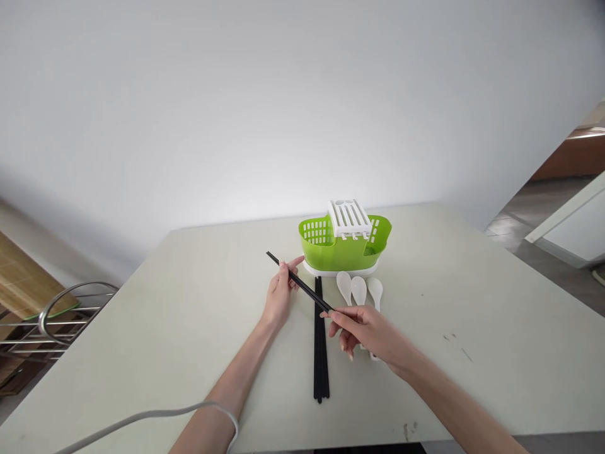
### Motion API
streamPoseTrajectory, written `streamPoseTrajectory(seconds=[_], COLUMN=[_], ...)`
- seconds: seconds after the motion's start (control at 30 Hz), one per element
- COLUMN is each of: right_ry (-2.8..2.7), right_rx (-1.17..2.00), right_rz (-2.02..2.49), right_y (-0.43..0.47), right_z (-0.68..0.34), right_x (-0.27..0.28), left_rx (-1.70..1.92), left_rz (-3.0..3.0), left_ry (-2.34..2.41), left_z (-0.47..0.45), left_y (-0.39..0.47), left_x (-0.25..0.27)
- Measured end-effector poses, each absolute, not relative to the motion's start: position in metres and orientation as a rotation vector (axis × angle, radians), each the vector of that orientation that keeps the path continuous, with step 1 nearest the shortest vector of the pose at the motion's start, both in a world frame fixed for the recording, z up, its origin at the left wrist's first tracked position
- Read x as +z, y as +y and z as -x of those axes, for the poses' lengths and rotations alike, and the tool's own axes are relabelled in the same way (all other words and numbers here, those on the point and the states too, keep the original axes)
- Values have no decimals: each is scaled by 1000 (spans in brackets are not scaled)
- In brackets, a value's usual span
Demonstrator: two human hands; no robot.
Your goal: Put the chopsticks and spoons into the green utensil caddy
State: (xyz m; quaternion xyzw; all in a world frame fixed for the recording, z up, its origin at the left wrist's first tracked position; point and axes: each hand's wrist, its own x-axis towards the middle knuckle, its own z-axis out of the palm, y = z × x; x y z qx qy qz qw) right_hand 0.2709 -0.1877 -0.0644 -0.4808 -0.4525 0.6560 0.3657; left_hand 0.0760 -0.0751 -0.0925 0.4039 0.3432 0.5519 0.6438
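Observation:
A pair of black chopsticks (309, 292) is held slantwise above the table between both hands. My left hand (280, 291) pinches them near the thin far-left end, its index finger stretched toward the green basket. At the other end, the thumb and fingers of my right hand (357, 328) close on them. Beneath lies a bundle of more black chopsticks (321, 359), side by side on the table. Three white spoons (358, 290) lie just right of it, their handles partly hidden by my right hand. Behind stands a green basket (326, 255) with a white slotted top (350, 217).
The pale table (189, 302) meets a white wall (283, 113) at the back. A grey cable (155, 413) crosses my left forearm. To the left is a metal rack (57, 325) with a wooden board (33, 277). A white panel (574, 221) stands beyond the right edge.

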Motion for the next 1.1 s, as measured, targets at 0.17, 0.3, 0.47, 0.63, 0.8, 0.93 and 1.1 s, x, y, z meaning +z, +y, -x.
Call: streamPoseTrajectory(seconds=[0.17, 0.3, 0.47, 0.63, 0.8, 0.93, 1.1], right_ry=[-1194, -1226, -1279, -1467, -1616, -1552, -1572], right_rx=[1687, 1672, 1660, 1695, 1450, 1171, 1098], right_rz=[1233, 1268, 1312, 1301, 1361, 1463, 1459], right_y=[-190, -191, -192, -192, -184, -170, -158], right_z=[-283, -290, -297, -304, -300, -287, -271], right_x=[-65, -60, -53, -44, -27, -16, -10], left_rx=[1083, 1092, 1098, 1081, 937, 708, 490], left_rz=[-975, -986, -1021, -981, -992, -1111, -1280], left_ry=[786, 778, 762, 692, 614, 560, 509], left_z=[-72, -73, -74, -75, -79, -83, -79], left_y=[-77, -76, -76, -77, -86, -99, -106], left_x=[-89, -88, -90, -92, -89, -83, -82])
